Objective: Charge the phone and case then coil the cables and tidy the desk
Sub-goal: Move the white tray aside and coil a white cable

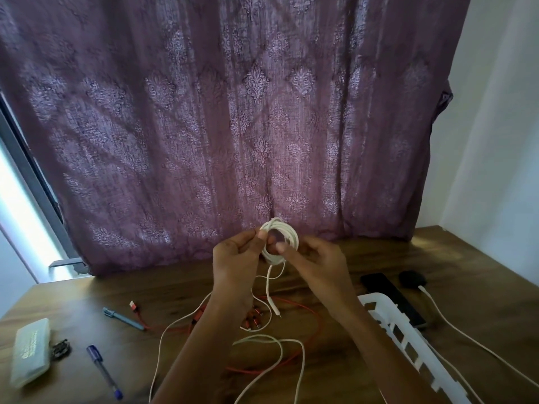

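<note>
**White cable coil [280, 242]: loops to be kept even**

It is pinched by the left hand [236, 258] and the right hand [315, 263] above the middle of the desk [379, 255]. The hanging tail [269, 287] is best fed in slowly, untwisted.

pens [105, 371] lie left on desk [379, 258], basket [408, 330] right.

1. I see a mauve fabric curtain [233, 112] patterned with pale damask diamonds.
2. My view shows a white coiled cable [288, 232] and a thin orange-red cable [288, 299].
3. The wooden counter [408, 258] is dark brown, grained.
</note>
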`<state>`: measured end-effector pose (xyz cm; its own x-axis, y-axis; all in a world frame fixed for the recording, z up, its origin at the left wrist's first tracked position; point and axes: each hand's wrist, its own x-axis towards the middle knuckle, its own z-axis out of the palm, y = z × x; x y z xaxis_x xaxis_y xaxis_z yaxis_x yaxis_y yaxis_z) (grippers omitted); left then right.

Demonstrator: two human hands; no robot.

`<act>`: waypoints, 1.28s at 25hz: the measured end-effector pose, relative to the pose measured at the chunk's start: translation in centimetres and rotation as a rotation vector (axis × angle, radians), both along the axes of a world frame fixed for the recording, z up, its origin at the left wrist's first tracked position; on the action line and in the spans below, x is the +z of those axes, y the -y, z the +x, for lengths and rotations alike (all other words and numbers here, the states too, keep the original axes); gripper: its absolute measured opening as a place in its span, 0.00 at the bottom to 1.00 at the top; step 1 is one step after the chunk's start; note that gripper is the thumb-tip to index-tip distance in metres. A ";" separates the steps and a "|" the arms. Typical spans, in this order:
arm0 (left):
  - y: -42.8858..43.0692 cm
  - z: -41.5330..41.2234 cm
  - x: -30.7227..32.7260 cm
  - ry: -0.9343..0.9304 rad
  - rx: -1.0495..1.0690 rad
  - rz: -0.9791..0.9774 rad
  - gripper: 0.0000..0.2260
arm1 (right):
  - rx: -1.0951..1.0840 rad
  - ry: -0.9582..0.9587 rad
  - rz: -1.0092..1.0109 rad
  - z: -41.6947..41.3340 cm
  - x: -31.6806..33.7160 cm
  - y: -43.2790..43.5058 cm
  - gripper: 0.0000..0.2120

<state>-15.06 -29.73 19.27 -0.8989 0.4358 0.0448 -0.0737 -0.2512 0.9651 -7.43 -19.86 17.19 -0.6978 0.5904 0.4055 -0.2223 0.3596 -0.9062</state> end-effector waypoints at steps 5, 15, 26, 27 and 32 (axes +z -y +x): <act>0.0 0.4 -0.4 -0.047 0.015 -0.045 0.05 | -0.023 0.050 0.020 -0.3 0.2 -0.1 0.09; -0.2 0.1 -1.0 -0.446 0.117 -0.376 0.06 | 0.047 0.005 -0.482 0.0 0.4 0.2 0.16; -0.5 0.5 -1.9 -0.497 0.107 -0.477 0.09 | 0.372 -0.073 -0.836 0.1 -0.4 -1.2 0.12; -0.5 0.3 -2.1 -0.481 0.121 -0.467 0.09 | 0.275 -0.067 -0.722 0.2 -0.5 -1.1 0.10; -0.4 0.0 -2.3 -0.427 0.194 -0.354 0.07 | -0.100 -0.050 -0.047 0.5 -1.2 0.6 0.06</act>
